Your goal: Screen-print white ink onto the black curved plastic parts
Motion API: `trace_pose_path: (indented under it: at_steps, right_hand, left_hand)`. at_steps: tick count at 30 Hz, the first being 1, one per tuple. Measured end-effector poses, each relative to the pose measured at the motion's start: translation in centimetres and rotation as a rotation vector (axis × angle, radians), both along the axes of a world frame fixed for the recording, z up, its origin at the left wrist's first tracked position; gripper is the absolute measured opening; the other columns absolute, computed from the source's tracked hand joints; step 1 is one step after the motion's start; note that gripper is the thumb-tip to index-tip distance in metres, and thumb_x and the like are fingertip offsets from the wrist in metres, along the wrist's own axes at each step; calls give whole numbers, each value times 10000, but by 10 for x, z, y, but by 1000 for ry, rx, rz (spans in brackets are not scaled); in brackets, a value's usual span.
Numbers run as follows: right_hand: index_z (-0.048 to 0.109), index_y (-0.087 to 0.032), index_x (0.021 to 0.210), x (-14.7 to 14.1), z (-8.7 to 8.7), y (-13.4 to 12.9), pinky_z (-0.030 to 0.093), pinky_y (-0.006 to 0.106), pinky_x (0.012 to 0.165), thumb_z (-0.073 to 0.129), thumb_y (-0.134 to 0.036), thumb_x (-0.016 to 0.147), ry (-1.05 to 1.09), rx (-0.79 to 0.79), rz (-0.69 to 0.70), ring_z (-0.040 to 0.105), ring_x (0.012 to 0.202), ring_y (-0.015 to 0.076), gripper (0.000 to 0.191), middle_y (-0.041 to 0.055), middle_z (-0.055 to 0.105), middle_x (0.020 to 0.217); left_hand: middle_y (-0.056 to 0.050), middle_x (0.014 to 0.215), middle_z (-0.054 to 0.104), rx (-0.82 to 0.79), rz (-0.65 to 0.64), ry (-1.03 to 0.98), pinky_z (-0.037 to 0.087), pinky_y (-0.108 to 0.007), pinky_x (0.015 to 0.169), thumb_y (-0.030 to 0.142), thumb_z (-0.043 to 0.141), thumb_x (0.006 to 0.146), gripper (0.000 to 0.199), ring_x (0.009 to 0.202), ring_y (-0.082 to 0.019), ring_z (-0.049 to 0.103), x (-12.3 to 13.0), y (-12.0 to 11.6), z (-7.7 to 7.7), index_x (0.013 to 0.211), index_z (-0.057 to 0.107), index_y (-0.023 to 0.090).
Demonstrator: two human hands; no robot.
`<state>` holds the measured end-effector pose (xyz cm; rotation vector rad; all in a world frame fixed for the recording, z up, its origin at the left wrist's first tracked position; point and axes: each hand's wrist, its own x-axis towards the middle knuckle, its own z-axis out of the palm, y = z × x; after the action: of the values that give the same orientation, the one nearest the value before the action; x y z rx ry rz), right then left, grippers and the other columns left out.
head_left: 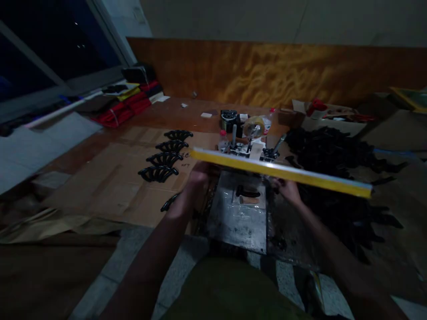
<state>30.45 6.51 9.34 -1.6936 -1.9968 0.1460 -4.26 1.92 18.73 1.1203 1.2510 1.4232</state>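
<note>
My left hand (199,174) is at the left edge of a metal plate (233,222), its fingers hidden behind a long yellow bar (283,172) and in shadow. Beyond the plate's right edge is my right hand (287,187), its fingers bent together around something dark and blurred. On the plate lie a curved black piece (248,193) and a short tan block (249,200). The yellow bar crosses the view in front of both hands, with a bright upper edge; whether either hand touches it cannot be made out.
Rows of curved black pieces (163,158) lie on cardboard (113,178) at left. A large heap of black parts (333,164) is at right. Behind the plate stand a red-capped bottle (223,141), a tape roll (254,127) and a dark tub (228,119). Red cloth (123,109) is stacked back left.
</note>
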Motion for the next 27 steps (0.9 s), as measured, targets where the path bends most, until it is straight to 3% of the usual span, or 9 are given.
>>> trace_pose_path:
  at_steps: [3, 5, 9, 11, 14, 17, 20, 24, 27]
  right_hand:
    - [702, -144, 1136, -24, -33, -24, 510, 330, 851, 642, -337, 852, -92, -112, 267, 644, 948, 219, 348, 89, 728, 1002]
    - [677, -179, 1205, -35, -42, -32, 475, 399, 932, 633, -278, 858, -149, -155, 374, 612, 1059, 260, 363, 111, 706, 1099]
    - [707, -214, 1084, -52, -33, -37, 473, 420, 909, 528, -324, 925, -124, -118, 432, 604, 1021, 283, 264, 110, 701, 1065]
    - [705, -225, 1027, -75, -26, -45, 477, 408, 866, 497, -372, 947, -87, -54, 476, 597, 979, 285, 268, 109, 690, 1006]
    - [696, -205, 979, -134, -24, -69, 464, 398, 805, 490, -349, 958, -98, 16, 636, 578, 917, 284, 252, 122, 664, 913]
    - [690, -193, 1000, -205, -35, -88, 458, 399, 807, 534, -298, 947, -152, 13, 829, 575, 918, 278, 196, 125, 668, 939]
    - [676, -195, 1082, -264, -53, -82, 457, 400, 901, 585, -319, 937, -168, -53, 909, 583, 1027, 274, 211, 117, 679, 1041]
    - [655, -163, 1139, -311, -81, -54, 461, 384, 931, 531, -337, 972, -225, -224, 737, 607, 1068, 262, 271, 144, 681, 1090]
    - [652, -139, 1127, -332, -98, -43, 480, 364, 881, 533, -343, 970, -282, -380, 634, 641, 1031, 263, 283, 166, 692, 1075]
  left_hand:
    - [-62, 841, 715, 34, 50, -31, 539, -292, 716, 528, 437, 900, 425, 844, -197, 668, 9, 3, 4, 995, 650, 172]
    - [-60, 875, 714, -37, 38, -10, 515, -264, 649, 501, 429, 909, 383, 785, -173, 657, 12, -3, -9, 1008, 631, 191]
    - [-84, 755, 703, -351, -93, 20, 428, -245, 505, 523, 442, 900, 411, 600, -154, 614, 24, -43, -65, 933, 647, 169]
    - [-99, 799, 727, -523, -187, -52, 424, -246, 508, 565, 440, 894, 469, 604, -158, 630, 33, -69, -92, 1023, 641, 162]
    - [-117, 934, 741, -624, -71, -134, 454, -273, 540, 627, 386, 898, 558, 695, -190, 672, 33, -95, -121, 1159, 590, 176]
    - [-131, 1004, 727, -584, 192, -66, 514, -334, 650, 614, 438, 882, 508, 856, -248, 688, 0, -108, -141, 1092, 629, 192]
    - [-125, 1045, 722, -629, 365, 64, 533, -363, 755, 602, 424, 895, 496, 968, -266, 680, -59, -120, -167, 1093, 633, 198]
    - [-173, 1046, 724, -858, 433, 249, 531, -340, 695, 608, 240, 945, 625, 872, -250, 712, -126, -140, -209, 1154, 583, 129]
    - [-191, 937, 741, -895, 387, 297, 522, -343, 683, 605, 237, 947, 643, 805, -266, 725, -148, -144, -233, 1100, 618, 110]
